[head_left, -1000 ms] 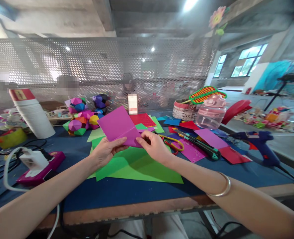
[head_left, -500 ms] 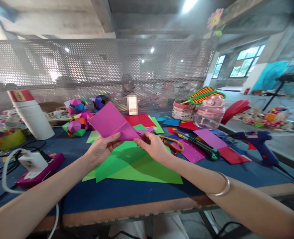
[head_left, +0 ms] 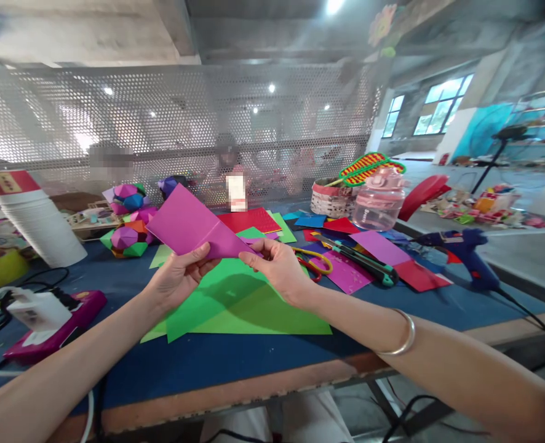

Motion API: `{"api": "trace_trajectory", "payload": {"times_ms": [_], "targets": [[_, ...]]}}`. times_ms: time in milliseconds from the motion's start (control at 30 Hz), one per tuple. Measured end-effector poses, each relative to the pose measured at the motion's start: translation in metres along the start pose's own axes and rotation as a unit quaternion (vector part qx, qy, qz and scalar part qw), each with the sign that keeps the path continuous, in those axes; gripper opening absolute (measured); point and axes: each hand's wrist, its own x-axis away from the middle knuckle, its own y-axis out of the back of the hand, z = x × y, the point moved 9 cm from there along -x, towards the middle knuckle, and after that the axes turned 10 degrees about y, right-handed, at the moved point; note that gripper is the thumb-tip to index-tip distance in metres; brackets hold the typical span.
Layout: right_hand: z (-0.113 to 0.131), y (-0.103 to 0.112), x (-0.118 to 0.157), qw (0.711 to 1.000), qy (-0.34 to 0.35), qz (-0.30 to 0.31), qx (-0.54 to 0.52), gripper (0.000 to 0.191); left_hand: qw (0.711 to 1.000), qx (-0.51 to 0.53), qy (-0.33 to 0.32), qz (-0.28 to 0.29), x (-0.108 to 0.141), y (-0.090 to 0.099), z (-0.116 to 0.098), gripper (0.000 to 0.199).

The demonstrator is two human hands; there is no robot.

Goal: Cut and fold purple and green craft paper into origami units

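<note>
A sheet of purple paper (head_left: 187, 215) with a crease across it is held up over the table in both hands. My left hand (head_left: 182, 274) pinches its lower edge, thumb on the near face. At the paper's right corner, my right hand (head_left: 277, 264) closes thumb and fingers on it. Beneath lie overlapping green paper sheets (head_left: 240, 307). Scissors with yellow and red handles (head_left: 318, 261) rest just right of my right hand, partly hidden by it. Beyond them lies a black and teal utility knife (head_left: 365, 258) on pieces of coloured paper.
A blue glue gun (head_left: 466, 252) stands at the right with its cable. Behind are a pink water bottle (head_left: 378, 203) and a woven basket (head_left: 330, 198). Leftward are folded paper balls (head_left: 127, 239), stacked paper cups (head_left: 42, 224) and a purple power strip (head_left: 76, 320).
The whole scene has shifted slightly left in view as the head turned. Both hands keep hold of the purple paper, with little change in grip.
</note>
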Motion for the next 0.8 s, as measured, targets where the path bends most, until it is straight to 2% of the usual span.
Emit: {"api": "trace_trajectory", "payload": {"times_ms": [200,467,800], "targets": [[0.005,-0.001,-0.003,0.998,0.052,0.019,0.021,0.040,1.000,0.022,0.009,-0.016,-0.004,0.006,-0.002,0.023],[0.012,0.000,-0.003,0.996,0.083,0.020,0.038,0.027,0.999,0.038,0.003,-0.026,-0.008,0.012,-0.008,0.031],[0.002,0.001,-0.003,0.999,0.042,0.009,0.008,0.027,0.999,0.046,-0.002,-0.022,-0.007,0.010,-0.009,0.033]]}}
